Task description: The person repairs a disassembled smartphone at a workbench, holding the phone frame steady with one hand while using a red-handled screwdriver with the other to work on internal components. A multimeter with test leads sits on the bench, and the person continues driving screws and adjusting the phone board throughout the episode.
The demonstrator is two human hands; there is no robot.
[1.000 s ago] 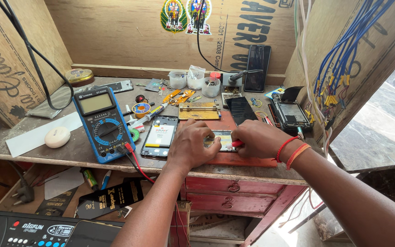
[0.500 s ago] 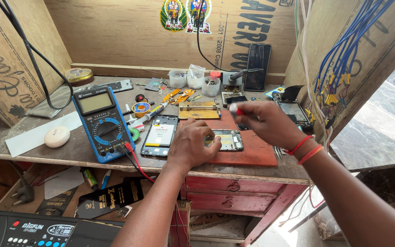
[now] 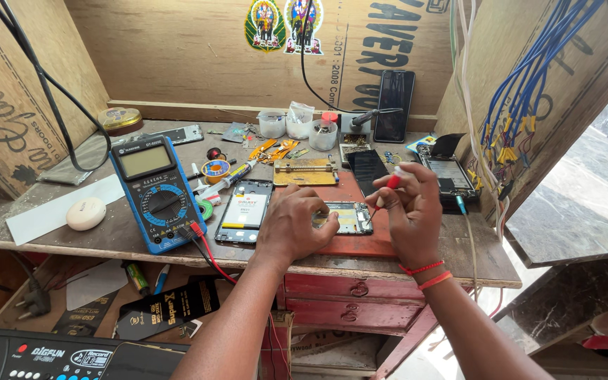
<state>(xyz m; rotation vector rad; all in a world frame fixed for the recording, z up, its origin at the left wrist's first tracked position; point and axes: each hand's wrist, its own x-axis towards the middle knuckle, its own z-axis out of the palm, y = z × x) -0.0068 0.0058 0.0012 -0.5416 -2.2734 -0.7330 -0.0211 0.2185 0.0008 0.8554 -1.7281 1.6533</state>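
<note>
A: What were the hands doing?

B: Left hand (image 3: pixel 295 224) lay curled, fingers bent, pressing down on the opened phone (image 3: pixel 346 217) at frame centre, on the red mat (image 3: pixel 360 239) of the counter (image 3: pixel 114 239). Right hand (image 3: pixel 408 211) was pinched shut round a red-handled screwdriver (image 3: pixel 386 188), tip angled down-left twd the phone's right edge.

A: Any change vs half a sec earlier?

B: Yes. The right hand had been lifted higher, up nr the dark phone (image 3: pixel 369 169) behind the mat, clear of the work. It had come back down beside the opened phone. Left hand hadn't shifted. A full sec back, the right hand sat low at the phone too.

A: What couldn't you see?

B: Phone's left part was covered by the left hand. Whether the tip actually touched the phone, couldn't tell; too small. Blue multimeter (image 3: pixel 152 191) stood centre-left, its leads running off under the left arm.
</note>
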